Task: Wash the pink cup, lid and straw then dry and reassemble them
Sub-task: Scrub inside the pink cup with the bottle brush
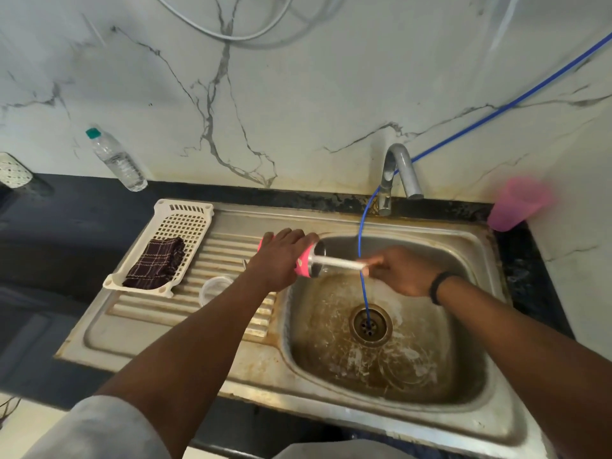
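left hand point(281, 256) grips the pink cup point(306, 265) sideways over the sink point(470, 240), right hand point(402, 271) pinching the straw point(341, 262).

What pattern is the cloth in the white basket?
Dark maroon cloth with a light checked grid, seen in the head view.

You will find no legible text, brand, number or sign in this view. The clear bottle point(116, 159) standing well to the left of your hands carries no label that can be read. The pink cup point(306, 261) gripped in your left hand point(281, 256) shows pale marks on its sleeve; these may be decoration rather than lettering, as blur prevents a reading. The black band point(438, 286) on your right wrist shows no display or marking. The faucet point(397, 173) beyond the grip bears no visible stamp.
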